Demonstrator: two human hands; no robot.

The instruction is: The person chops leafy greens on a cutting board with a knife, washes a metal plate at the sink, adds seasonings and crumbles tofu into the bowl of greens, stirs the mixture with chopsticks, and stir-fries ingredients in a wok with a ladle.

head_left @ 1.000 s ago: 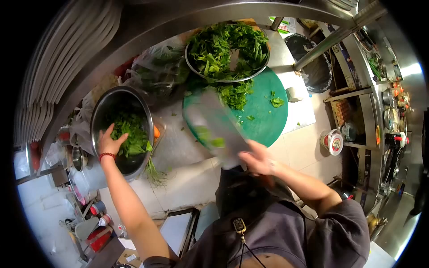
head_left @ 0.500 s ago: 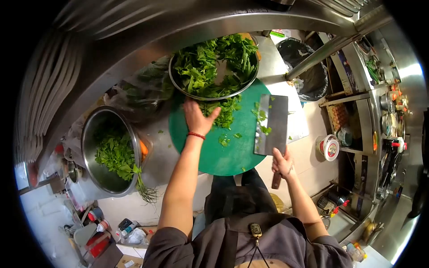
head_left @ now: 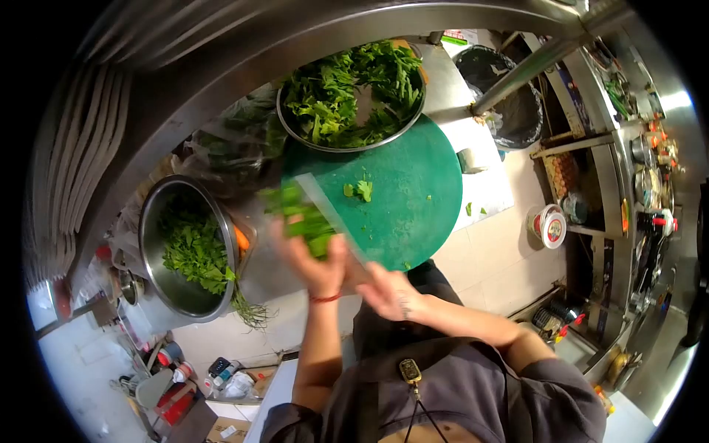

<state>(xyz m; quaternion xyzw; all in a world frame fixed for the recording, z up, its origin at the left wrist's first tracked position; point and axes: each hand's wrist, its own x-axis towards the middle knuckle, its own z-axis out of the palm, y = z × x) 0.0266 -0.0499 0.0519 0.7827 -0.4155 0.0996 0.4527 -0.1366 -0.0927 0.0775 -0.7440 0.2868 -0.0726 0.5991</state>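
My right hand (head_left: 391, 294) grips the cleaver (head_left: 337, 221); my left hand (head_left: 314, 269) cups chopped leafy greens (head_left: 306, 225) beside its blade, over the board's (head_left: 413, 214) left edge. Blur hides whether those fingers close. This looks like gathering, calling for a steady blade. The round board sits on a steel counter (head_left: 443, 96).

Glare whitens the steel wall (head_left: 676, 102) at right, and the bench (head_left: 491, 181) looks washed out right of centre; the shelf (head_left: 199, 96) at upper left is dim. Motion blur smears the left hand (head_left: 314, 267), greens (head_left: 314, 230) and cleaver (head_left: 322, 201). Fisheye distortion bows straight edges; black fills the corners.
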